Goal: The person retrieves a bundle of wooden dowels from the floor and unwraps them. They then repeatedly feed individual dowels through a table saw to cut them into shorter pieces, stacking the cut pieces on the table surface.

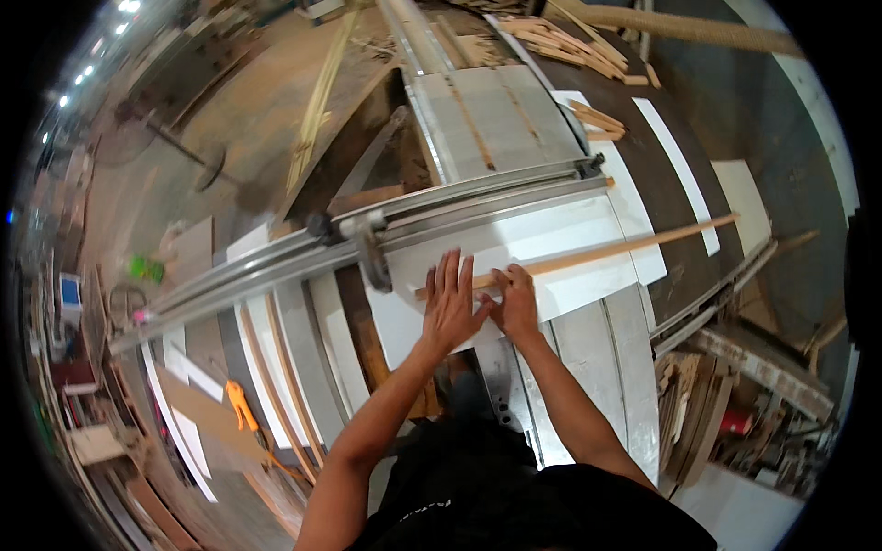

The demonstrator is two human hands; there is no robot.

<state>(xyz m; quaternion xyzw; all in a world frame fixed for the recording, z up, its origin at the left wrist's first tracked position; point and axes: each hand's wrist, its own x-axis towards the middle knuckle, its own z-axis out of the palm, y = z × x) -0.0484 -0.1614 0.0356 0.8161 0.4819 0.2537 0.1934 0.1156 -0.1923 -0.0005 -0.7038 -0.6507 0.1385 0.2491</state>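
A long thin wooden strip (606, 250) lies slantwise over a white sheet (570, 230) on the metal table of the saw. My left hand (448, 308) rests flat over the strip's left end, its fingers stretched forward. Close beside it, my right hand (514, 301) has its fingers bent around the strip, with the thumb near my left thumb. The strip's far right end reaches past the sheet over the dark board. Just ahead of my left hand stands the metal stop (370, 253) of the long aluminium fence (478, 202).
Short wood offcuts (574, 46) are piled at the far right, with a few pieces (597, 119) nearer. A white strip (678, 174) lies on the dark board. An orange-handled tool (241, 406) lies at the left among boards. Stacked scraps (698, 413) stand at the right.
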